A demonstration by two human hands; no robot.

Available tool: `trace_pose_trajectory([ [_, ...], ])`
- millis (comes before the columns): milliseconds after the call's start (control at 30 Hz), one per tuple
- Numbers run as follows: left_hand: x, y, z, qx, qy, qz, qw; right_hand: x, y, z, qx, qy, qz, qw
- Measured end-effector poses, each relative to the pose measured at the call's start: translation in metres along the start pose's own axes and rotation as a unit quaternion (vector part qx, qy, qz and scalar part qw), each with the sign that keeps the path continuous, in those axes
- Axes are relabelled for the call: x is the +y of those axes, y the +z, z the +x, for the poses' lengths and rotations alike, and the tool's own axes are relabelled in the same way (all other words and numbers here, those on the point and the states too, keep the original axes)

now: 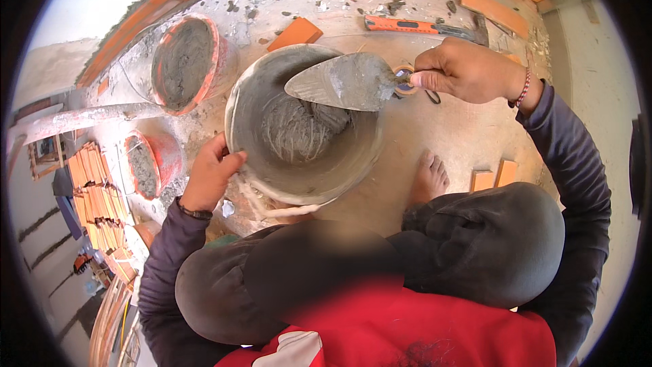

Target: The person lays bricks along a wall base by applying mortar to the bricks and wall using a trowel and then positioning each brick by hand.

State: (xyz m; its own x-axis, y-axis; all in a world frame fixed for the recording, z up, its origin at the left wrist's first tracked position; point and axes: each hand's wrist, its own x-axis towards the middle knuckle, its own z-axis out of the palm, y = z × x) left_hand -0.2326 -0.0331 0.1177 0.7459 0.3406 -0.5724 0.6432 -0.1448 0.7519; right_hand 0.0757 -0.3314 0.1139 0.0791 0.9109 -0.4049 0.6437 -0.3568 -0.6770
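Note:
My right hand (468, 71) is closed round the handle of a pointed trowel (343, 83). The blade is smeared with grey mortar and hangs over the far right side of a mortar-coated bucket (238, 129). Inside that bucket, wet grey mortar (295, 129) covers the bottom. My left hand (212, 171) grips the bucket's left rim, the thumb showing outside and some fingers hidden. The bucket stands in front of my bent knees.
Two red buckets of mortar (183, 64) stand to the left, near a pole (88, 117). Stacked orange bricks (98, 197) lie further left. A hammer with an orange handle (401, 25), loose bricks (297, 32) and mortar crumbs lie beyond the bucket. My bare foot (429, 180) rests at its right.

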Motion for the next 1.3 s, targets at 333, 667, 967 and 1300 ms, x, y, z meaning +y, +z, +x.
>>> trace_pose_trajectory([
  [333, -0.101, -0.008, 0.024, 0.194, 0.042, -0.121, 0.973, -0.016, 0.014, 0.024, -0.079, -0.012, -0.054, 0.995],
  [667, -0.136, -0.019, 0.020, 0.217, -0.017, -0.174, 0.960, -0.006, -0.045, -0.050, 0.012, 0.139, -0.156, 0.978],
  [967, -0.134, -0.039, -0.021, 0.261, 0.092, -0.242, 0.930, -0.114, -0.002, 0.037, 0.077, -0.014, -0.348, 0.934],
  [1300, -0.174, -0.071, -0.097, 0.424, 0.016, -0.322, 0.846, -0.164, 0.026, 0.124, 0.108, -0.138, -0.386, 0.906],
])
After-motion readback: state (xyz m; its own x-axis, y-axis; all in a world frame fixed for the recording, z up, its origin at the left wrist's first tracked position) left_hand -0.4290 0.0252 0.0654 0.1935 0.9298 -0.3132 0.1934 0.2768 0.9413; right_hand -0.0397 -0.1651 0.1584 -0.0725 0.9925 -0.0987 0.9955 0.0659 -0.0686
